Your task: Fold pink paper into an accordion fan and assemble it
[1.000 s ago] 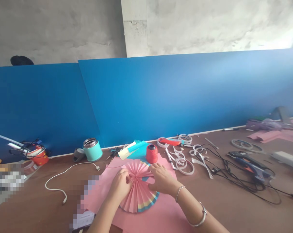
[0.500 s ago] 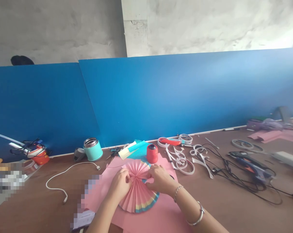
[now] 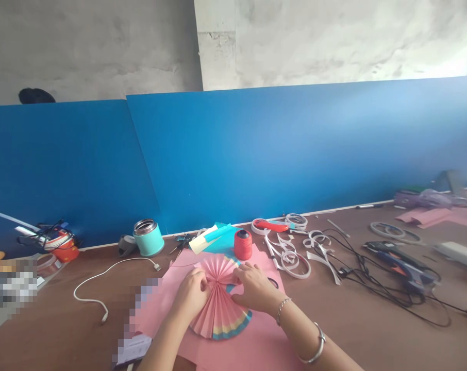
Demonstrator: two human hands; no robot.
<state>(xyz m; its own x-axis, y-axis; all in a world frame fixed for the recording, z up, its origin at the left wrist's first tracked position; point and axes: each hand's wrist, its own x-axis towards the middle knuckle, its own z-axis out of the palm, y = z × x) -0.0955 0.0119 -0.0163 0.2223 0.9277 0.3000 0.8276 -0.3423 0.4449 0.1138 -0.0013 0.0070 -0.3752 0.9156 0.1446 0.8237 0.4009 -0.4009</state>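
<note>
A round pleated paper fan (image 3: 221,309), pink with a yellow and blue band along its edge, is spread on pink paper sheets (image 3: 241,355). My left hand (image 3: 194,291) pinches its left side near the centre, fingers curled. On the right side, my right hand (image 3: 256,287) holds the pleats between thumb and fingers, and a gap in the circle shows by the thumb. Part of the fan is hidden under both hands. Just behind it stands a red thread spool (image 3: 243,245). Yellow and blue paper strips (image 3: 210,238) lie beside the spool.
To the left are a turquoise cup (image 3: 148,238) and a white cable (image 3: 102,275). White tape rolls and strips (image 3: 291,257) lie right of the spool. Farther right are a glue gun (image 3: 403,268) and black cords. A blue partition (image 3: 256,154) borders the table's back.
My right hand has shifted very slightly with the fan's right-hand pleats, and the banded lower edge has drawn in a little to the left. My left hand stays in place.
</note>
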